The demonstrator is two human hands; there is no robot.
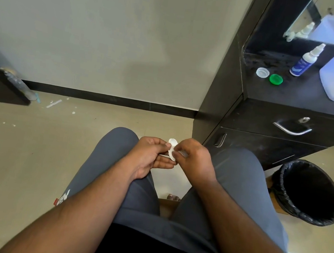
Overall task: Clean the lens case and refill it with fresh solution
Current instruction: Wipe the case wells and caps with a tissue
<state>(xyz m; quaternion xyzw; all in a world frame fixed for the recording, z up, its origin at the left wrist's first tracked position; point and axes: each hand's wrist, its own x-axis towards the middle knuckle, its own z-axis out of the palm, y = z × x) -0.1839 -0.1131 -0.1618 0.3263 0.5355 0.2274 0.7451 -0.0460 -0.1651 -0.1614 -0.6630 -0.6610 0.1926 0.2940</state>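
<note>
Over the lap, the left hand point(151, 153) is pinching the white lens case point(172, 150) steady while the right hand point(193, 156) is gripping its other side, likely wiping; both caps, white cap point(262, 72) and green cap point(276, 79), are lying off beside the solution bottle point(305, 61) on the dark cabinet point(307, 96), within reach for refilling.

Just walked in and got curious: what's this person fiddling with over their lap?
A seated person holds a small white lens case over their knees, with the left hand and the right hand both pinching it. Its two caps, the white cap and the green cap, lie on the dark cabinet beside the solution bottle, so refilling hasn't begun.
</note>
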